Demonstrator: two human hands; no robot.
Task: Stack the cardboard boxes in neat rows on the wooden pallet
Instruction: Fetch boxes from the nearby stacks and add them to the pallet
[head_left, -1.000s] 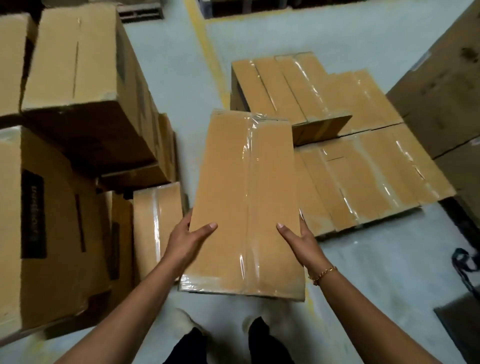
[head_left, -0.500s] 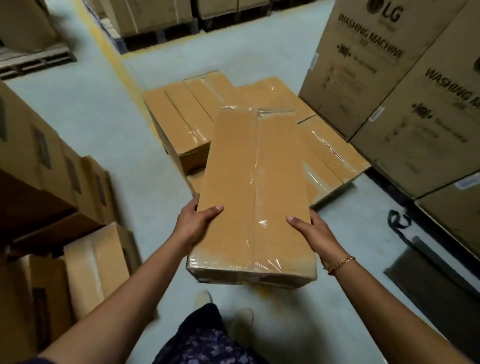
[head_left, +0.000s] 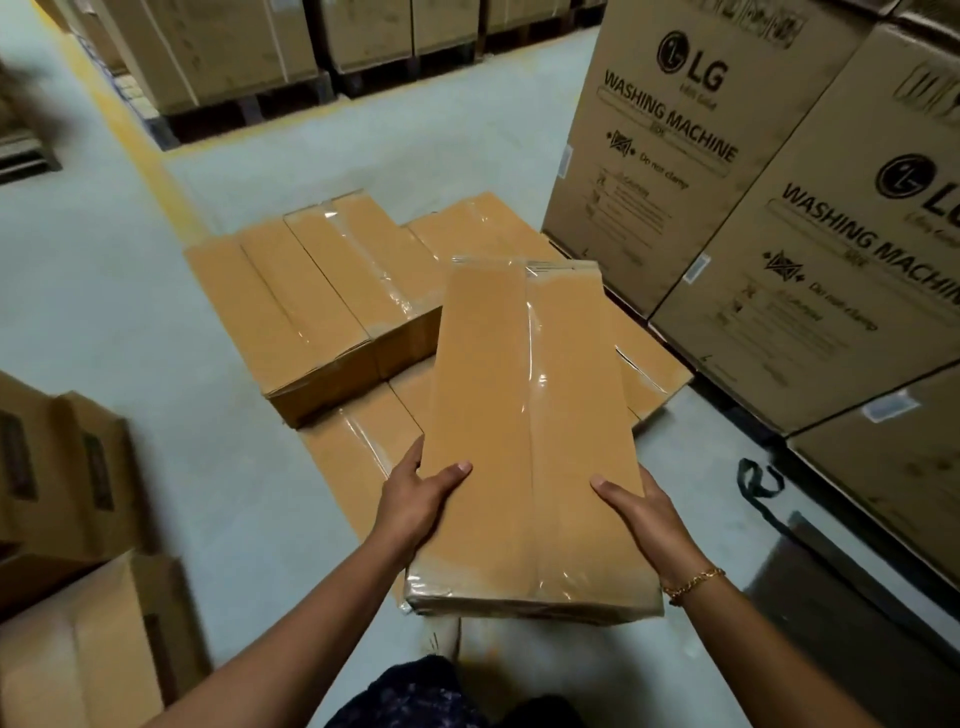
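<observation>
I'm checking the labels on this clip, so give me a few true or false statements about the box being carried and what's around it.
Both the left hand and the right hand hold the long taped box. True.
The tall cartons on the right are printed with washing machine. True.
The right wrist is bare. False: it wears a gold bracelet.
The stacked boxes ahead form one flat layer. False: a raised row sits on their left side.
</observation>
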